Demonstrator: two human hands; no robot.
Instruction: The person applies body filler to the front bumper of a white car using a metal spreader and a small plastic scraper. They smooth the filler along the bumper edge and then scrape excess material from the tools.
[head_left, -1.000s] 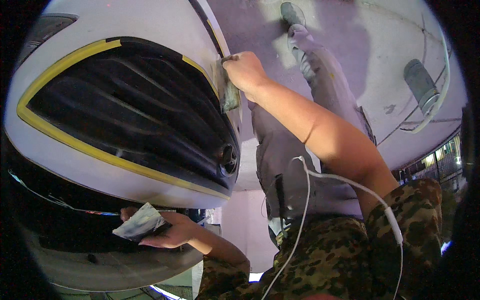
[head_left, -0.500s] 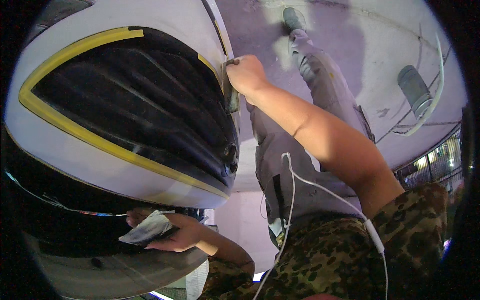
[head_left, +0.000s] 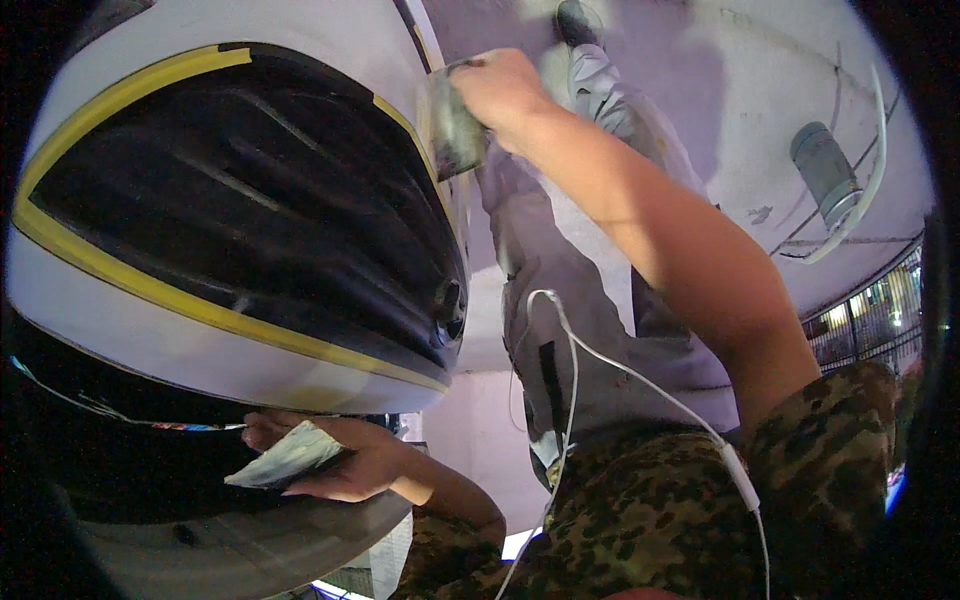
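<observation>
My right hand (head_left: 505, 92) is closed round the upper end of a flat putty spreader (head_left: 456, 135), grey and smeared, held against the side of a white vehicle panel (head_left: 330, 30). Lower left, my left hand (head_left: 365, 460) grips a flat plate (head_left: 288, 456) smeared with pale paste, its thumb below and fingers behind; that hand is below the panel's lower edge. Yellow masking tape (head_left: 180, 300) borders a black covering (head_left: 250, 190) stretched over a rounded opening in the panel, with folds across it.
A grey cylindrical can (head_left: 827, 175) lies on the pale floor at the right, beside a curved white hose (head_left: 872, 190). A white cable (head_left: 640, 375) hangs across my front. My trouser legs (head_left: 560, 260) stand close to the panel. A dark lower bumper section (head_left: 130, 470) lies at the left.
My right hand and its spreader have moved up along the panel's side, and more of the spreader's flat face shows. The view has shifted slightly. My left hand still holds the plate.
</observation>
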